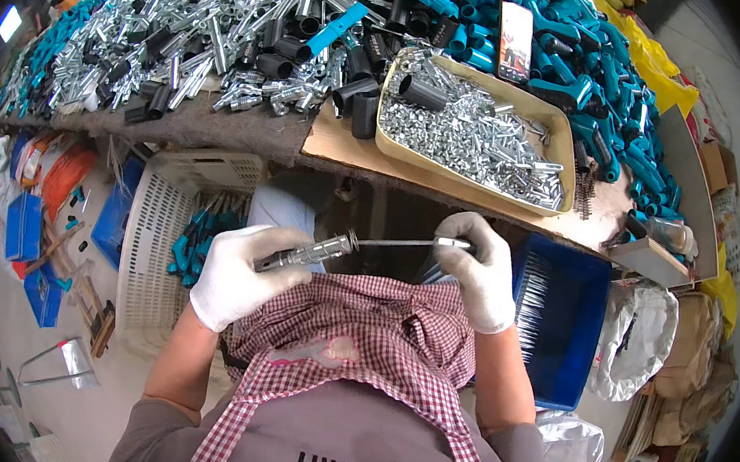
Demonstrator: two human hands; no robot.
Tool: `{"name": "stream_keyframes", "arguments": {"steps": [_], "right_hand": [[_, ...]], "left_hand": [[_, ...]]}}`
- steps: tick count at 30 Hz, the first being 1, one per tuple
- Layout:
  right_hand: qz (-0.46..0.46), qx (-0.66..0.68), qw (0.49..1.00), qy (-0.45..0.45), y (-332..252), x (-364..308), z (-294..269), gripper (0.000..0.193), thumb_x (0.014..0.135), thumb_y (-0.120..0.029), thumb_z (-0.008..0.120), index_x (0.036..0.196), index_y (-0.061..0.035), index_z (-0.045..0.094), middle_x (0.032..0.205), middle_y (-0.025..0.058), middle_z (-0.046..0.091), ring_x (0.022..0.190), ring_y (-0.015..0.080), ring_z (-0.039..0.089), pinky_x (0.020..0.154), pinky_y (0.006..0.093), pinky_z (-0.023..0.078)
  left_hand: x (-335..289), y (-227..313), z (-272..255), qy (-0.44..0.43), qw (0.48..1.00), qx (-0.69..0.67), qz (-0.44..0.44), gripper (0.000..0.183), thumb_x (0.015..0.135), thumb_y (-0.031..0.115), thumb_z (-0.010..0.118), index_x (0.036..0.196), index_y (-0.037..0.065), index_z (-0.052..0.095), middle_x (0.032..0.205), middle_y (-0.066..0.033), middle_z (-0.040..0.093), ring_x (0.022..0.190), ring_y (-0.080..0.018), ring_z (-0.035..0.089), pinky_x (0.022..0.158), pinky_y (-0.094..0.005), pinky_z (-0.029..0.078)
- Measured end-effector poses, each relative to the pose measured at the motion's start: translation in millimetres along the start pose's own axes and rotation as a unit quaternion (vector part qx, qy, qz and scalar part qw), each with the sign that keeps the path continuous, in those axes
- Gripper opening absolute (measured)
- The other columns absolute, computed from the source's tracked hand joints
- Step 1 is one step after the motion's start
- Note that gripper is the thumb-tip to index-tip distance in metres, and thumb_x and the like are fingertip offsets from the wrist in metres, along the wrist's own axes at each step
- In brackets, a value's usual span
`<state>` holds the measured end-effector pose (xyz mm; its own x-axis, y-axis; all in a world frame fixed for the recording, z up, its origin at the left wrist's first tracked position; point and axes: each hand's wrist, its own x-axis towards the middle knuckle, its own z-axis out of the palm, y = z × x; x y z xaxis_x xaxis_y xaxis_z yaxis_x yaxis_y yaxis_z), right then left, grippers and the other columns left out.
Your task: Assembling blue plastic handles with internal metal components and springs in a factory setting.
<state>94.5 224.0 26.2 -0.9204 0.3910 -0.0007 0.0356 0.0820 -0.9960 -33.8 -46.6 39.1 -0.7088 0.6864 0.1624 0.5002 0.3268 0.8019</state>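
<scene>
My left hand [239,274], in a white glove, grips a silver metal sleeve [305,252] held level below the table edge. A thin metal rod [391,242] runs out of the sleeve to the right. My right hand [478,273], also gloved, pinches the small silver tip [451,242] at the rod's far end. Both hands hover above my red-checked apron [379,321]. Straight ahead on the table stands a beige tray [558,129] filled with small silver metal parts.
The table [343,144] carries heaps of silver tubes, black sleeves [364,110] and teal handles [598,84]. A phone [515,42] lies among the handles. A white basket [151,237] holding teal-handled tools stands at lower left, a blue crate [571,322] with thin rods at right.
</scene>
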Motion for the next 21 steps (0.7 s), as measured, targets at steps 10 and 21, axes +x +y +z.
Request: {"name": "stream_keyframes", "arguments": {"steps": [10, 21], "right_hand": [[-0.059, -0.101, 0.990, -0.078, -10, -5, 28, 0.014, 0.076, -0.008, 0.068, 0.085, -0.0002, 0.060, 0.083, 0.0059, 0.061, 0.079, 0.0146, 0.056, 0.074, 0.0285, 0.046], [-0.036, -0.063, 0.991, -0.112, -11, -7, 31, 0.009, 0.088, -0.002, 0.064, 0.096, -0.0039, 0.061, 0.089, -0.0018, 0.053, 0.076, 0.0077, 0.042, 0.068, 0.0219, 0.037]], "left_hand": [[-11, -7, 17, -0.040, 0.992, 0.001, 0.119, 0.035, 0.085, 0.026, 0.074, 0.115, 0.010, 0.072, 0.097, -0.0151, 0.073, 0.087, -0.0310, 0.071, 0.077, -0.0381, 0.056], [-17, -13, 15, -0.042, 0.994, -0.051, 0.090, 0.031, 0.083, 0.022, 0.073, 0.111, 0.011, 0.070, 0.091, -0.0119, 0.070, 0.086, -0.0309, 0.069, 0.075, -0.0402, 0.055]]}}
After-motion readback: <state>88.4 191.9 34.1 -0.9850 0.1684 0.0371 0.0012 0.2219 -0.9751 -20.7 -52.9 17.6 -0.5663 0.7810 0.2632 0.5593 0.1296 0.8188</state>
